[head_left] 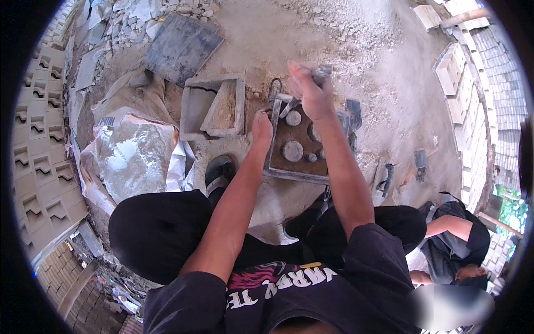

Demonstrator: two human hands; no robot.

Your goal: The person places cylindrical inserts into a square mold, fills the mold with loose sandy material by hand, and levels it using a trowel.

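Between my legs sits a square moulding box (pixel 300 177), filled with brown sand. Round grey discs (pixel 292 151) of several sizes lie in the sand. At the box's left edge is my left hand (pixel 262 127), its fingers closed on the rim. Raised over the far part of the box, my right hand (pixel 311 92) grips a hand tool (pixel 288 107) with a thick grey end and a narrow metal end slanting toward the sand. Motion blur hides the tool's exact kind. A wire loop (pixel 275 88) stands at the box's far left corner.
To the left are an open frame (pixel 186 111) holding sand, dark flat boards (pixel 183 47) and a sack of white powder (pixel 130 158). Hand tools (pixel 420 165) lie on the right. Another person (pixel 453 234) crouches at lower right. Stacked blocks (pixel 44 167) line both sides; rubble (pixel 161 11) lies behind.
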